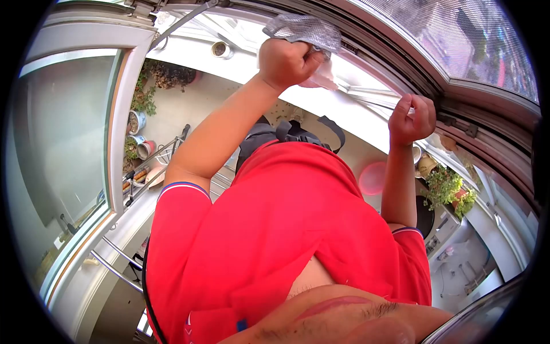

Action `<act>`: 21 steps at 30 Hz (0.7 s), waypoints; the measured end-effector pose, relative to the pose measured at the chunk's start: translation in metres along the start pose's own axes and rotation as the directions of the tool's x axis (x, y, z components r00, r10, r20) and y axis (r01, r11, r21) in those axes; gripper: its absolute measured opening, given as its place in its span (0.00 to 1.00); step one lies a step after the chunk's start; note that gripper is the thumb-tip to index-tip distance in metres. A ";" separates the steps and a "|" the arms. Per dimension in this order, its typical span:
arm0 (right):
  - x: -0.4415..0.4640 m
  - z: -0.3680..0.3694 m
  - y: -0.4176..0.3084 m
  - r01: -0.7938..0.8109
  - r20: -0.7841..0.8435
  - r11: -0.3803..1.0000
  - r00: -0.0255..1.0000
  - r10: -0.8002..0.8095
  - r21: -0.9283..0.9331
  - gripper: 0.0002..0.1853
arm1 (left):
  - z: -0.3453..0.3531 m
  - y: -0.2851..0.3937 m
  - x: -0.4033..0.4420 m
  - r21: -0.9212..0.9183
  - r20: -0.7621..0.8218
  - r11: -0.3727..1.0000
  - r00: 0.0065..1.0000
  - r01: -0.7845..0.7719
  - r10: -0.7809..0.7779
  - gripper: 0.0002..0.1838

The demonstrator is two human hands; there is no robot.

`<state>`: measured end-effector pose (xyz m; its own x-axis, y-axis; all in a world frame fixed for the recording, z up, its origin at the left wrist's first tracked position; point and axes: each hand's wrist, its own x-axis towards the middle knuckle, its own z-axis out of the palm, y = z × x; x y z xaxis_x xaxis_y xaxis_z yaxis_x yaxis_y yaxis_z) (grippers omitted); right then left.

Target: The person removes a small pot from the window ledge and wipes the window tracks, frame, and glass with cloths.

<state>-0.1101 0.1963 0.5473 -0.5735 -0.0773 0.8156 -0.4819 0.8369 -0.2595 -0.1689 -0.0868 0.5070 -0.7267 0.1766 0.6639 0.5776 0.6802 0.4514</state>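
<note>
Closed around a crumpled grey cloth [306, 30], my left hand [283, 64] is raised at the window frame, top centre. A paler, pinkish piece of material hangs below that fist. My right hand [412, 119] is closed too, with its fingers curled, right beside the dark window rail [458, 123]. Whatever it may hold is hidden. Both forearms reach up from the short sleeves of a red shirt [286, 218].
A glass window panel [69, 149] in a white frame stands at the left. Mesh [458, 40] fills the upper right. Potted plants [444, 186] are at both sides, a small pot [220, 50] sits on the white ledge, and a pink basin [373, 178] lies below.
</note>
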 end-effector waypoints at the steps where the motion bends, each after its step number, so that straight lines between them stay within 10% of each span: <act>1: 0.000 0.000 0.000 -0.003 0.002 1.000 1.000 0.003 0.007 0.04 | -0.006 -0.017 -0.003 0.010 -0.039 0.999 0.999 0.036 -0.035 0.18; 13: 0.016 0.000 -0.005 -0.244 0.051 0.967 0.969 0.240 0.077 0.05 | -0.022 -0.061 -0.005 -0.010 -0.241 0.993 0.964 0.115 -0.114 0.14; 21: 0.020 0.012 -0.013 -0.303 -0.011 0.949 0.953 0.304 -0.091 0.09 | 0.014 0.014 0.004 -0.108 -0.013 0.994 1.000 -0.026 0.025 0.11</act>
<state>-0.1234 0.1776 0.5606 -0.6853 0.1865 0.7040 -0.2231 0.8664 -0.4467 -0.1689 -0.0669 0.5079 -0.7074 0.1845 0.6823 0.6331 0.5945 0.4957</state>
